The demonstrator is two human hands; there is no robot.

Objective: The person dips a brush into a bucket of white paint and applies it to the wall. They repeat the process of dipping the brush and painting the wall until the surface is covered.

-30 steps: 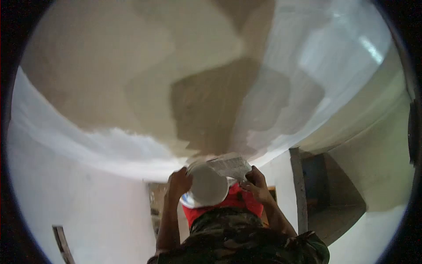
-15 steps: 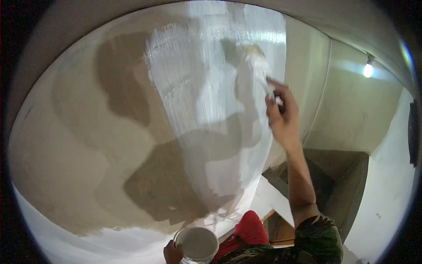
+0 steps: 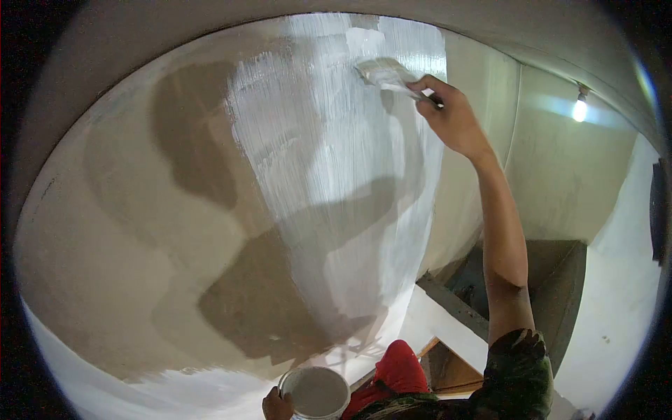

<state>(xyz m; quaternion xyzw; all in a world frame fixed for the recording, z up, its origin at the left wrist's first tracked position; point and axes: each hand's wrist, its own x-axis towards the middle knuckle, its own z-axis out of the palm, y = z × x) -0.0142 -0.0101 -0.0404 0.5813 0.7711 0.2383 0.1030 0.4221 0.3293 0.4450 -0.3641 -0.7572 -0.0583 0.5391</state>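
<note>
High on the wall (image 3: 203,259), my right hand (image 3: 451,119) grips the handle of a wide paintbrush (image 3: 392,75). The brush is tilted, its bristles pointing left against a patch of wet white paint (image 3: 322,154). Fingers of my left hand (image 3: 277,404) are wrapped over the rim of a round bucket (image 3: 316,392) at the bottom of the view. Pale, greyish-white paint shows inside it. The rest of the left hand is cut off by the frame edge.
A lit bulb (image 3: 579,108) hangs by the ceiling at the right. Below it is a dark recessed opening (image 3: 553,273) with rough edges. Red cloth (image 3: 402,371) shows near my body, beside a wooden-edged piece (image 3: 455,371). My shadow falls across the wall.
My right hand has moved up with the brush, and the bristles have swung left and up. My left hand and the bucket stay nearly in place.
</note>
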